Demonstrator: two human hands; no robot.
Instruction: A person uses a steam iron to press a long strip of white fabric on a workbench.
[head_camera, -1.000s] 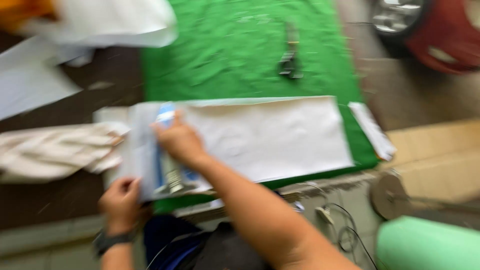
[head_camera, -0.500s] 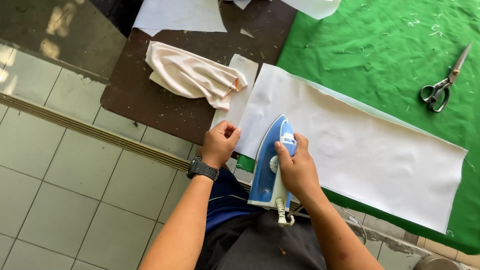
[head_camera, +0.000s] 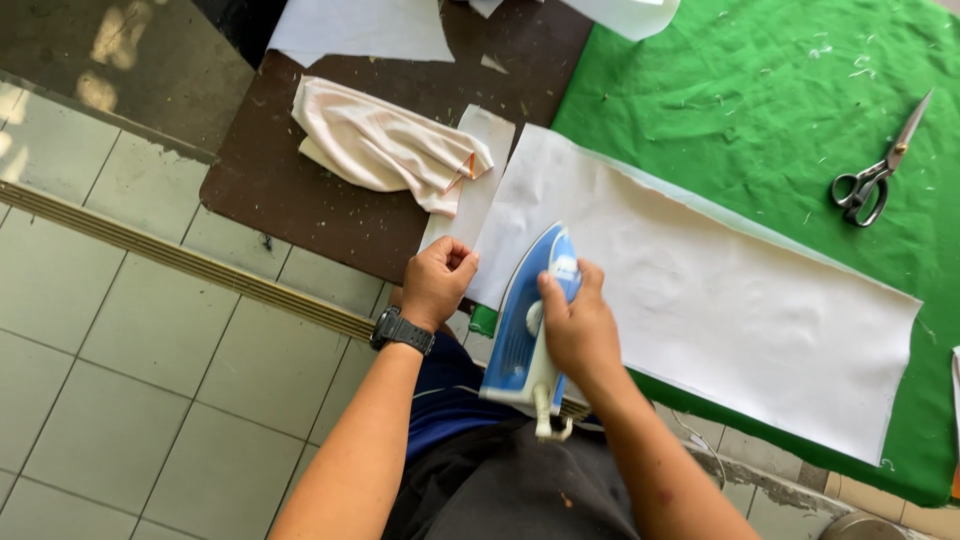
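Note:
My right hand (head_camera: 578, 327) grips the handle of a blue and white clothes iron (head_camera: 524, 330), whose nose rests on the near left end of a long white fabric sheet (head_camera: 700, 290). That sheet lies across a green cloth (head_camera: 740, 90) covering the table. My left hand (head_camera: 437, 282), with a black watch on its wrist, pinches the sheet's left corner, fingers closed on the edge. The iron's rear end overhangs the table edge above my lap.
A crumpled cream cloth (head_camera: 380, 145) lies on the dark brown tabletop (head_camera: 290, 190) to the left, with white pieces (head_camera: 360, 28) beyond it. Scissors (head_camera: 875, 175) rest on the green cloth at far right. Grey floor tiles (head_camera: 120, 330) lie below left.
The camera view swung sharply a second ago, then steadied. Since half a second ago my hands and the iron hold nearly the same place on the sheet's left end.

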